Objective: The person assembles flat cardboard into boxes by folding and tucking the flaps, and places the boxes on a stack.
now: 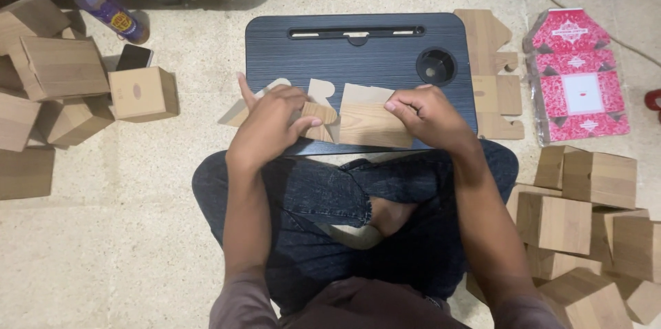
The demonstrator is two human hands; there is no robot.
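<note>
A person sits cross-legged on a speckled beige floor, seen from above, with a black wood-grain lap bench across the knees. On the bench's near edge lies a flat, wood-print cardboard box blank, partly folded. The left hand presses on the blank's left flaps, index finger pointing up and thumb stretched right across the card; the right hand pinches the blank's upper right edge with fingers curled together. As a judgement: the blank overhangs the bench's near edge, so uneven pressure could crease a flap off its score line or let the card slide into the lap. To the left stands a cluster of finished wood-print cardboard boxes, one cube set apart beside a dark phone, and a clear bottle with orange cap and round yellow label lies tilted. To the right rests a stack of unfolded wood-print blanks, then a plastic-wrapped pack of red-and-white patterned blanks. More finished boxes pile at lower right.
</note>
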